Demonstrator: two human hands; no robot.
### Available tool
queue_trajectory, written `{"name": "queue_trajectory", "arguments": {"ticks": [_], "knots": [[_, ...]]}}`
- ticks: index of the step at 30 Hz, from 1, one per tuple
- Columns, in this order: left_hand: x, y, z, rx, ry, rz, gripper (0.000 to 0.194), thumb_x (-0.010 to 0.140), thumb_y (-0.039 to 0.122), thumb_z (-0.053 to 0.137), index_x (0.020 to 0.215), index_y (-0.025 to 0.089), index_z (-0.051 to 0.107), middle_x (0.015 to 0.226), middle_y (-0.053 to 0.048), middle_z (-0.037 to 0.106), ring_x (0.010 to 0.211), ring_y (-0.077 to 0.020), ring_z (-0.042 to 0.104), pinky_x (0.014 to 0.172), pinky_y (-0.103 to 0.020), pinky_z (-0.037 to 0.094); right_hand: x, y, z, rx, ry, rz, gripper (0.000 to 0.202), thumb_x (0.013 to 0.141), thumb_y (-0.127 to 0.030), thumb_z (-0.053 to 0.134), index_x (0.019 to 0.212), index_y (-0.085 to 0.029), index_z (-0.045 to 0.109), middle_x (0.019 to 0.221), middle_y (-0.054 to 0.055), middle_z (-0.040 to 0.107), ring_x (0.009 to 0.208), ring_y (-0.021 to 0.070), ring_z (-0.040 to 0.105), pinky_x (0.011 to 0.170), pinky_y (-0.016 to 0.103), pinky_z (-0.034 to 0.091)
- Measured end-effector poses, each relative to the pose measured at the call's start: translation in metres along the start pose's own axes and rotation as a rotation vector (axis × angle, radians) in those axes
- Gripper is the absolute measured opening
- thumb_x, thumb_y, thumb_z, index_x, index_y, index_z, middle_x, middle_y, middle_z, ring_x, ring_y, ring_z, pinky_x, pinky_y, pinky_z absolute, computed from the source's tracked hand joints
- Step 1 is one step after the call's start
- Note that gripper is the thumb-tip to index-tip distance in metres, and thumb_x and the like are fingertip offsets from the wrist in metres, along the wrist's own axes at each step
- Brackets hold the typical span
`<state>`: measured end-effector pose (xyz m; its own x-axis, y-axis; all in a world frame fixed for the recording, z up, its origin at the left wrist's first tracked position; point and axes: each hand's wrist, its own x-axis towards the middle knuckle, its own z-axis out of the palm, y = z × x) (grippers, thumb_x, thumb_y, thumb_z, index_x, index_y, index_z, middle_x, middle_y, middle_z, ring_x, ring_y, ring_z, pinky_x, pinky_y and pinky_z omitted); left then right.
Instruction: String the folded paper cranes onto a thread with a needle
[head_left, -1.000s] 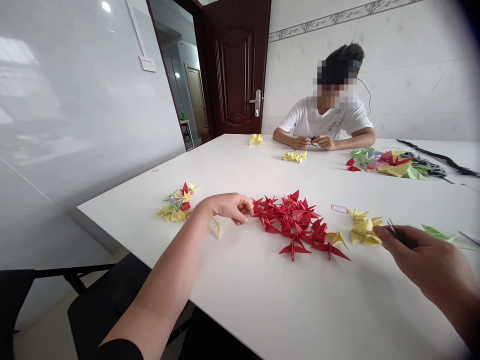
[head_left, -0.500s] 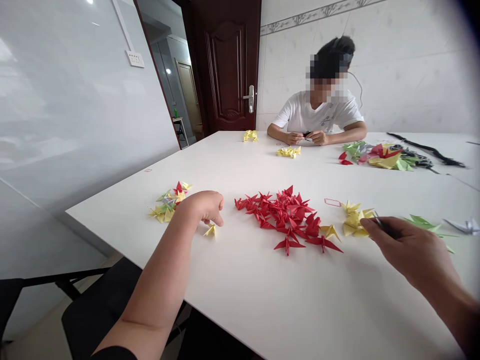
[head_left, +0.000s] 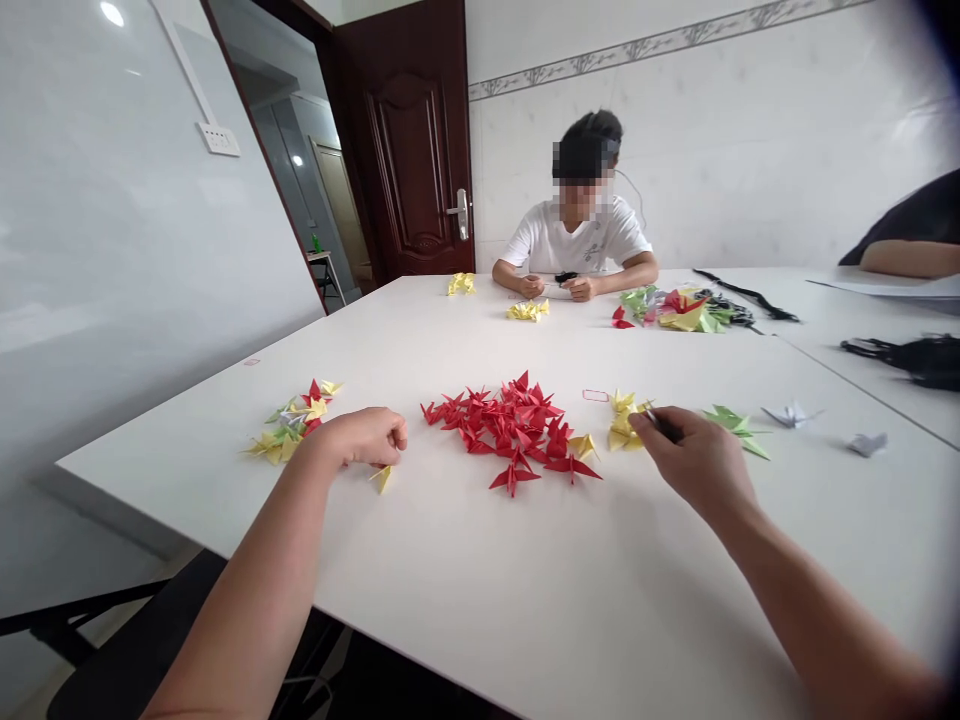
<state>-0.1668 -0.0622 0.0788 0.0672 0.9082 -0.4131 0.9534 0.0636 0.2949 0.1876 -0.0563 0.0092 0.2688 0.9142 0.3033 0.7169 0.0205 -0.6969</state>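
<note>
My left hand point(head_left: 373, 436) is closed just above a small yellow folded-paper piece point(head_left: 382, 479) on the white table point(head_left: 480, 580); what its fingers grip is hidden. My right hand point(head_left: 694, 450) is closed around a small dark tool with a metallic tip point(head_left: 660, 422), beside the yellow paper cranes point(head_left: 624, 425). A pile of red paper cranes point(head_left: 510, 420) lies between the hands, with one yellow crane point(head_left: 583, 447) at its right edge. Left of my left hand is a mixed group of yellow, green, white and red cranes point(head_left: 274, 445).
Across the table a person in a white shirt point(head_left: 574, 240) works near two yellow clusters point(head_left: 528, 311) and a coloured pile point(head_left: 694, 312). Green point(head_left: 735, 428) and white cranes point(head_left: 793, 415) lie to the right. Another person's arm point(head_left: 911, 258) shows at far right.
The view has turned right, so things appear further left. My left hand's fingers have drawn together, lower over the small yellow piece. My right hand stays by the yellow cranes.
</note>
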Motion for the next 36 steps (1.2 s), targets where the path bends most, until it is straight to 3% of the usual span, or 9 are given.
{"name": "queue_trajectory", "arguments": {"ticks": [2,5,9,12,19,25,29,36], "knots": [[0.001,0.015,0.001,-0.256,-0.002,0.229,0.019,0.063,0.023,0.063,0.08,0.018,0.058,0.073,0.002,0.06,0.066,-0.0117,0.056,0.06,-0.021,0.041,0.0,-0.002,0.003,0.023,-0.019,-0.028,0.037,0.073,-0.053,0.051,0.073,-0.018,0.063,0.053,0.001,0.054,0.05,0.0141,0.046,0.049,0.026,0.038],[0.013,0.055,0.011,-0.804,-0.081,0.535,0.018,0.065,0.025,0.068,0.077,0.016,0.057,0.073,0.001,0.058,0.065,-0.009,0.053,0.064,-0.022,0.044,-0.006,-0.01,0.007,0.085,-0.041,-0.07,0.049,0.073,-0.058,0.05,0.094,-0.016,0.063,0.066,0.004,0.062,0.058,0.0167,0.054,0.054,0.027,0.041],[0.038,0.105,0.039,-1.546,-0.224,0.553,0.021,0.066,0.013,0.066,0.084,0.018,0.058,0.075,0.003,0.057,0.065,-0.0071,0.056,0.062,-0.02,0.047,-0.018,-0.023,0.013,0.12,-0.085,-0.197,0.042,0.079,-0.051,0.046,0.098,-0.017,0.062,0.077,0.006,0.066,0.067,0.0181,0.06,0.059,0.028,0.044],[0.046,0.117,0.058,-1.81,-0.295,0.529,0.023,0.069,0.006,0.061,0.09,0.018,0.06,0.078,0.002,0.059,0.067,-0.006,0.058,0.061,-0.017,0.047,-0.023,-0.027,0.014,0.113,-0.132,-0.266,0.036,0.083,-0.047,0.044,0.095,-0.019,0.062,0.082,0.005,0.067,0.07,0.0179,0.061,0.061,0.028,0.045],[0.039,0.105,0.066,-1.931,-0.41,0.554,0.03,0.074,0.001,0.058,0.099,0.019,0.059,0.094,-0.003,0.062,0.077,-0.008,0.061,0.067,-0.017,0.05,-0.033,-0.033,0.016,0.191,-0.161,-0.286,0.036,0.083,-0.045,0.048,0.104,-0.018,0.061,0.075,0.004,0.066,0.062,0.0151,0.058,0.055,0.026,0.045],[0.036,0.11,0.074,-1.895,-0.524,0.555,0.033,0.074,0.003,0.061,0.103,0.019,0.057,0.099,-0.004,0.064,0.081,-0.0107,0.064,0.071,-0.02,0.052,-0.045,-0.04,0.018,0.25,-0.176,-0.401,0.031,0.084,-0.04,0.05,0.103,-0.019,0.062,0.078,0.003,0.065,0.061,0.0133,0.056,0.051,0.023,0.045],[0.036,0.113,0.077,-1.886,-0.52,0.561,0.033,0.076,0.004,0.06,0.105,0.018,0.056,0.099,-0.005,0.064,0.083,-0.0121,0.065,0.073,-0.022,0.053,-0.048,-0.042,0.016,0.281,-0.122,-0.416,0.029,0.083,-0.038,0.052,0.104,-0.022,0.064,0.072,0.001,0.064,0.058,0.0118,0.054,0.053,0.022,0.045],[0.037,0.112,0.08,-1.894,-0.489,0.58,0.036,0.077,0.003,0.06,0.108,0.02,0.056,0.098,-0.004,0.065,0.082,-0.0117,0.065,0.075,-0.023,0.054,-0.049,-0.043,0.017,0.311,-0.125,-0.392,0.03,0.083,-0.037,0.052,0.105,-0.022,0.066,0.082,0.004,0.068,0.068,0.016,0.06,0.06,0.026,0.049]]}}
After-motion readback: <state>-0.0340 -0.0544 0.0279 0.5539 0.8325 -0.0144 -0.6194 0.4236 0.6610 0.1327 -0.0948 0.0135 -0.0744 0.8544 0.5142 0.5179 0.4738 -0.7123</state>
